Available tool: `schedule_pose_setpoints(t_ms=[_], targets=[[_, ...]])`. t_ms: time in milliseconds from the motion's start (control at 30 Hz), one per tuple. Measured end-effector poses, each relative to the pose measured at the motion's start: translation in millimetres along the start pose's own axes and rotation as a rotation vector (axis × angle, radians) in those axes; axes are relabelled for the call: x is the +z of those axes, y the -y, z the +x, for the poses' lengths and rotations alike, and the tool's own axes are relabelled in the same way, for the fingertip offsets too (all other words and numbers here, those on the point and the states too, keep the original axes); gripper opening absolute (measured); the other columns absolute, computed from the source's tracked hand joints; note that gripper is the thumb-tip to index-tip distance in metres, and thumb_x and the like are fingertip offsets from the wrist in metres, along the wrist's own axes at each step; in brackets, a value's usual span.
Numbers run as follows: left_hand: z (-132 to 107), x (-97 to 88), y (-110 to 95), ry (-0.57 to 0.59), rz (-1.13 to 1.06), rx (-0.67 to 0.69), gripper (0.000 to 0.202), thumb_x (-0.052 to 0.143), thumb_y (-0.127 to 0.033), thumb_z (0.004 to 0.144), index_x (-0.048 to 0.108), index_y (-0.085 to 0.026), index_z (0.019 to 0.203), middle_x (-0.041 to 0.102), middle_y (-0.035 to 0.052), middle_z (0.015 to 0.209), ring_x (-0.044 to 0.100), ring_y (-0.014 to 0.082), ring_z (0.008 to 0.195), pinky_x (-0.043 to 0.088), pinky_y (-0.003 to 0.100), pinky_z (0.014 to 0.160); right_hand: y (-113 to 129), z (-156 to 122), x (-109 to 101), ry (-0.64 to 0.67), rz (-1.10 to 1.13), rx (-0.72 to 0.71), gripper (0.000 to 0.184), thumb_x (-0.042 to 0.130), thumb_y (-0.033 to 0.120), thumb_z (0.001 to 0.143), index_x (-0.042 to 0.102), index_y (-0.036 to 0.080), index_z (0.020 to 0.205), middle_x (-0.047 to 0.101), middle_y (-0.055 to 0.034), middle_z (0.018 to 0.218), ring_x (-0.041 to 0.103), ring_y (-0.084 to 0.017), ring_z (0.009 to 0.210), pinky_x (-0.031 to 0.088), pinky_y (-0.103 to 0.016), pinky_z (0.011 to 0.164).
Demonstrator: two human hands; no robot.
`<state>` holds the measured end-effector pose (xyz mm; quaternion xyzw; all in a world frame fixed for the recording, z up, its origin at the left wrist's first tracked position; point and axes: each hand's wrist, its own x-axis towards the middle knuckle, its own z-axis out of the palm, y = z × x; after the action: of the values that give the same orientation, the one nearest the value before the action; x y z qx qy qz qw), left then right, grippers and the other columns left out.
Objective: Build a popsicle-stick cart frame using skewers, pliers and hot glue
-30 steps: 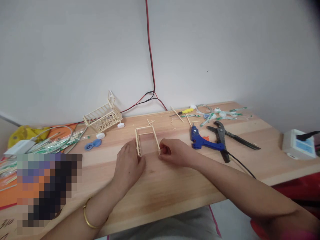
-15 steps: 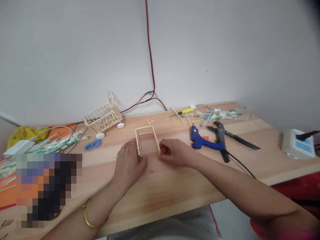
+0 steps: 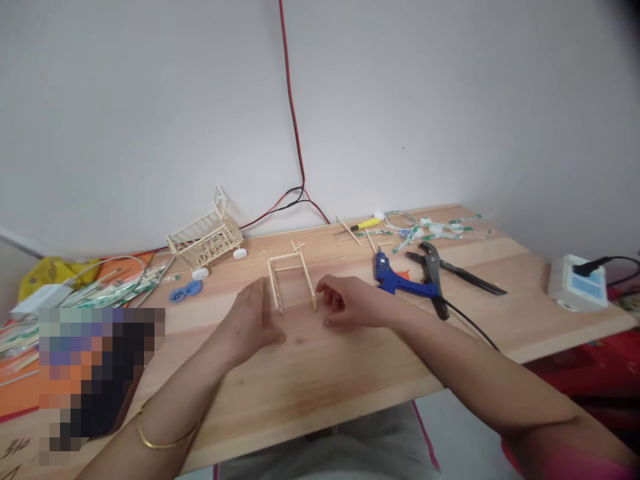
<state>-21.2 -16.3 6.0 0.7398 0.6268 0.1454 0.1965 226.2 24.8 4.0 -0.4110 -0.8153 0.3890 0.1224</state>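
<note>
A small open frame of thin wooden sticks (image 3: 289, 268) stands on the table between my hands. My left hand (image 3: 247, 321) rests just left of it, thumb spread from the fingers and nothing in its grasp. On the other side, my right hand (image 3: 350, 301) has loosely curled fingers, with index finger and thumb apart. Its fingertips are close to the frame's right leg; whether they touch it I cannot tell. Behind and to the left is a stick-built cart (image 3: 205, 237) with white cap wheels (image 3: 240, 253).
To the right lie a blue glue gun (image 3: 403, 281), black-handled pliers (image 3: 434, 273), a yellow-handled tool (image 3: 367, 225) and torn wrappers (image 3: 435, 230). A white power box (image 3: 577, 283) stands further right. Blue caps (image 3: 185, 291) and packaged sticks (image 3: 113, 287) are on the left.
Both hands have come away from the stick frame: my left hand has shifted left, its thumb off the leg, and my right fingers have loosened. The frame stays standing. The view has shifted slightly.
</note>
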Motion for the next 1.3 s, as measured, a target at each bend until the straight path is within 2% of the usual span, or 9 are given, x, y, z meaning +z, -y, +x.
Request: schedule_pose_setpoints(t_ms=[133,300,433,633,833,933,1033,1133,1300], targets=[[3,-18.9,18,0.001,-0.036,-0.043,0.059,0.063,-0.028,0.063,0.052,-0.015,0.119,0.057,0.0136,0.124,0.057,0.0283,0.106,0.044,0.037,0.088,-6,-9,-22,-0.015,-0.023,-0.038,0.031,0.061,0.025,0.073,0.059,0.018,0.103,0.065,-0.0039,0.088,0.059,-0.014,0.073,0.044,-0.023,0.064],[8,-32.0,25,-0.064,0.009,-0.146,0.023,0.047,-0.033,0.075,0.064,-0.017,0.074,0.066,0.0038,0.068,0.059,0.0198,0.065,0.039,0.028,0.060,-14,-6,-65,-0.245,-0.301,0.101,0.019,0.052,0.029,0.081,0.067,0.019,0.086,0.067,-0.0013,0.076,0.058,-0.013,0.067,0.039,-0.022,0.058],[8,-30.1,19,-0.138,0.039,-0.136,0.028,0.047,-0.038,0.079,0.060,-0.018,0.065,0.062,0.0030,0.060,0.055,0.0177,0.060,0.031,0.026,0.055,-28,21,-89,-0.419,-0.481,0.262,0.020,0.049,0.026,0.081,0.067,0.016,0.083,0.067,-0.0051,0.075,0.057,-0.016,0.069,0.037,-0.024,0.060],[7,-23.3,18,-0.199,0.177,-0.163,0.041,0.044,-0.052,0.083,0.053,-0.019,0.059,0.060,0.0041,0.059,0.052,0.0180,0.059,0.024,0.026,0.053,-48,63,-81,-0.478,-0.551,0.385,0.016,0.054,0.021,0.078,0.065,0.013,0.087,0.068,-0.0136,0.086,0.059,-0.021,0.079,0.039,-0.026,0.067],[8,-22.2,25,-0.360,0.141,-0.111,0.037,0.046,-0.048,0.085,0.058,-0.019,0.065,0.063,0.0039,0.066,0.054,0.0179,0.063,0.029,0.026,0.055,-40,63,-76,-0.492,-0.519,0.326,0.026,0.049,0.012,0.078,0.058,0.016,0.103,0.068,-0.0107,0.083,0.061,-0.021,0.080,0.041,-0.028,0.070],[7,-26.2,27,-0.513,0.003,-0.030,0.032,0.047,-0.043,0.086,0.062,-0.018,0.073,0.066,0.0037,0.073,0.057,0.0174,0.069,0.036,0.026,0.063,-18,46,-74,-0.521,-0.365,0.192,0.047,0.047,0.018,0.083,0.038,0.020,0.129,0.067,-0.0031,0.077,0.062,-0.016,0.074,0.045,-0.027,0.070],[4,-32.2,16,-0.610,-0.170,0.058,0.026,0.050,-0.038,0.086,0.065,-0.017,0.083,0.068,0.0033,0.081,0.059,0.0160,0.073,0.041,0.025,0.068,12,28,-68,-0.478,0.228,-0.105,0.077,0.054,0.025,0.083,0.007,0.027,0.144,0.065,0.0018,0.074,0.065,-0.016,0.073,0.052,-0.032,0.072],[4,-39.8,-11,-0.506,-0.279,0.126,0.026,0.052,-0.038,0.085,0.067,-0.018,0.091,0.070,0.0033,0.086,0.061,0.0153,0.074,0.044,0.025,0.068,41,18,-57,-0.424,0.509,-0.226,0.091,0.062,0.028,0.079,-0.001,0.032,0.145,0.064,0.0031,0.074,0.067,-0.018,0.074,0.056,-0.038,0.074],[16,-56.4,-55,-0.315,-0.274,0.248,0.026,0.053,-0.035,0.084,0.068,-0.019,0.097,0.070,0.0014,0.081,0.062,0.0139,0.072,0.044,0.023,0.067,70,26,-40,-0.446,0.632,-0.285,0.093,0.066,0.029,0.078,0.000,0.034,0.144,0.063,0.0041,0.074,0.068,-0.017,0.073,0.057,-0.040,0.079]])
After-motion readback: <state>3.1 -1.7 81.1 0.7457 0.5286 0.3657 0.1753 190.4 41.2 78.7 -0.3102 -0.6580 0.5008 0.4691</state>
